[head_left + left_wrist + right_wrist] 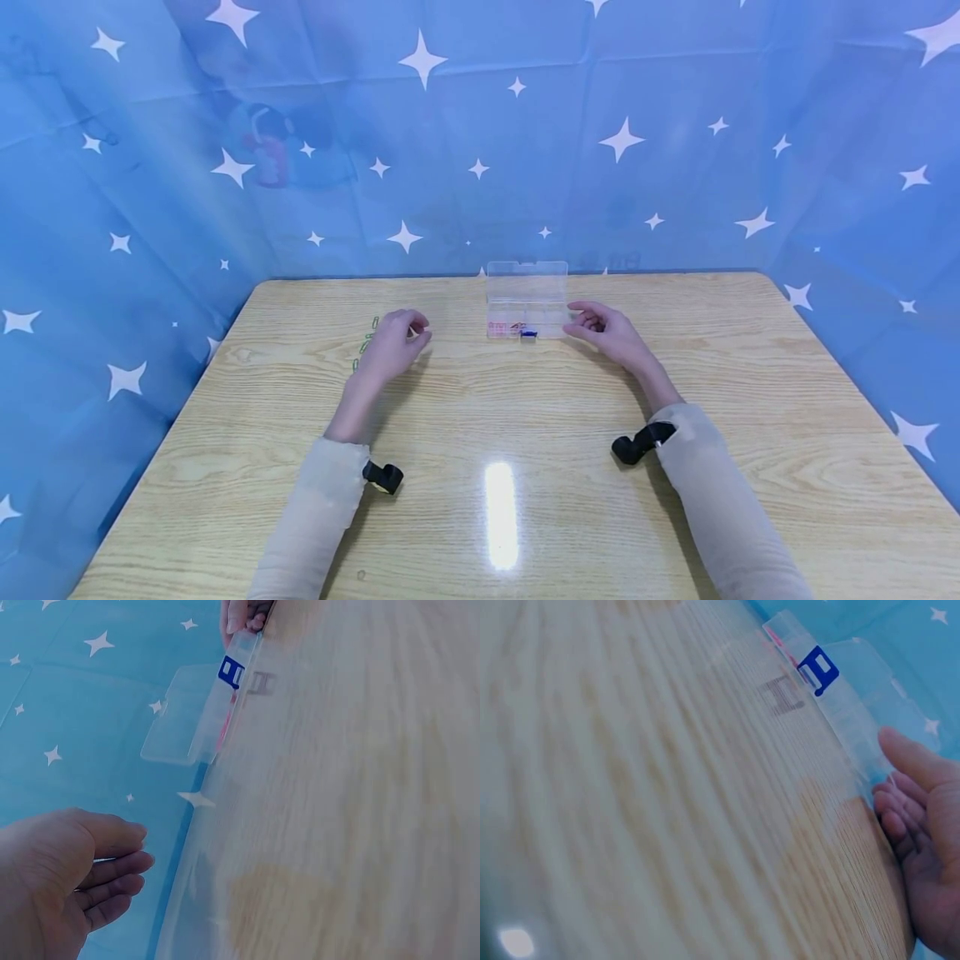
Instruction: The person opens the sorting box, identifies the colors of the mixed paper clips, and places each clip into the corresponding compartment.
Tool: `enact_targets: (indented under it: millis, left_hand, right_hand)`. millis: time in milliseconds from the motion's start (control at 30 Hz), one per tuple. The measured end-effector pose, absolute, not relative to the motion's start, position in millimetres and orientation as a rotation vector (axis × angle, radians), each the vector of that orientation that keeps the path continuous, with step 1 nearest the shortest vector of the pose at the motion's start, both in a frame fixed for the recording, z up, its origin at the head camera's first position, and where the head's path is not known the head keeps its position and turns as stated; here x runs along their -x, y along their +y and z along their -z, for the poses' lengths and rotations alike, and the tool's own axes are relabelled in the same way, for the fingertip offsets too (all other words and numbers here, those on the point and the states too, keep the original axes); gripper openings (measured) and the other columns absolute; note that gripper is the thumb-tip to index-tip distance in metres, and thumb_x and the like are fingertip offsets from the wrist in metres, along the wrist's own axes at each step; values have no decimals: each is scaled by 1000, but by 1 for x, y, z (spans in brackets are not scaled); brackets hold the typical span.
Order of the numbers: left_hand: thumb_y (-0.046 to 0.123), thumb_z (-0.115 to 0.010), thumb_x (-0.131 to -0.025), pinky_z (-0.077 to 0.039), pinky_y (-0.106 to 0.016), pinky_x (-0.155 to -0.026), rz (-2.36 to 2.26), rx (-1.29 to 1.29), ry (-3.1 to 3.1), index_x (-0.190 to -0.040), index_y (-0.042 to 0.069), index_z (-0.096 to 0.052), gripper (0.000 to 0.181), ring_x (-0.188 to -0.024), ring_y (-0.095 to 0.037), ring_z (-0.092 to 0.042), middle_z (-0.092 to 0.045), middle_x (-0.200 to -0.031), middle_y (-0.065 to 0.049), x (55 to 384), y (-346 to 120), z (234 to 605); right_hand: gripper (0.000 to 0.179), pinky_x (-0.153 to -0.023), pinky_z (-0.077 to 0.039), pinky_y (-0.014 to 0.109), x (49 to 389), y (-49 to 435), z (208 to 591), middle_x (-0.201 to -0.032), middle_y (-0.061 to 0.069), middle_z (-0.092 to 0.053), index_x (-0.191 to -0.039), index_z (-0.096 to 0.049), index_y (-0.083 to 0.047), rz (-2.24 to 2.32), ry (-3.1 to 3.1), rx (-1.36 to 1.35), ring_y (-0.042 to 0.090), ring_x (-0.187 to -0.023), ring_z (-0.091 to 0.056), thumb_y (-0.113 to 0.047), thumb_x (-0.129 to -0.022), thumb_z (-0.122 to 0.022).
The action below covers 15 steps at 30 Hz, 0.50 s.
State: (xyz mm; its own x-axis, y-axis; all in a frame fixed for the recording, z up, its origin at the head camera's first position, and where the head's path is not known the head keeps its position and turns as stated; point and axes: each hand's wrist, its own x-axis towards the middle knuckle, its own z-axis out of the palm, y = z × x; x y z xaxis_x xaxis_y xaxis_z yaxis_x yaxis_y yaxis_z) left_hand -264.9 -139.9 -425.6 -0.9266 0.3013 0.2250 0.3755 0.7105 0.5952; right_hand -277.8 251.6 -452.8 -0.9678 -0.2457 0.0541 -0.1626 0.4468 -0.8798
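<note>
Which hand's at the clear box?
The right hand, at the right end of the clear box; the left hand is away from it, by the green pieces.

This looks like a staged filming spot. A starry blue curtain [480, 117] hangs behind and beside a wooden table [465, 408].

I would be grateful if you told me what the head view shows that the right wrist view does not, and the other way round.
Only the head view: the left hand, the small green pieces beside it, and both sleeves.

Only the right wrist view: the palm side of the right hand and the cut-outs in the blue latch, too small to make out from the head.

Both: the clear box with its lid open, the wooden table and the starry blue cloth.
</note>
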Motion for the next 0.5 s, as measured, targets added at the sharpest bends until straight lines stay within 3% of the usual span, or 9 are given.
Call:
enact_targets:
  millis: [233,500]
  left_hand:
    - [9,-65,-97,-52,-44,-85,1011,508,-2786,-113,-6,-67,22,-95,-32,-61,-67,-101,-16,261,-157,428]
    - [8,-63,-98,-52,-46,-82,1004,441,-2784,-114,-8,-66,23,-93,-33,-61,-66,-100,-18,258,-182,430]
  right_hand:
    - [57,-74,-48,27,285,257,467,-111,12,-62,-145,-52,-6,1568,2631,363,21,-92,-56,-32,-97,-70]
    - [55,-73,-48,26,271,247,441,-112,20,-61,-144,-49,3,1582,2569,371,24,-91,-55,-21,-99,-68]
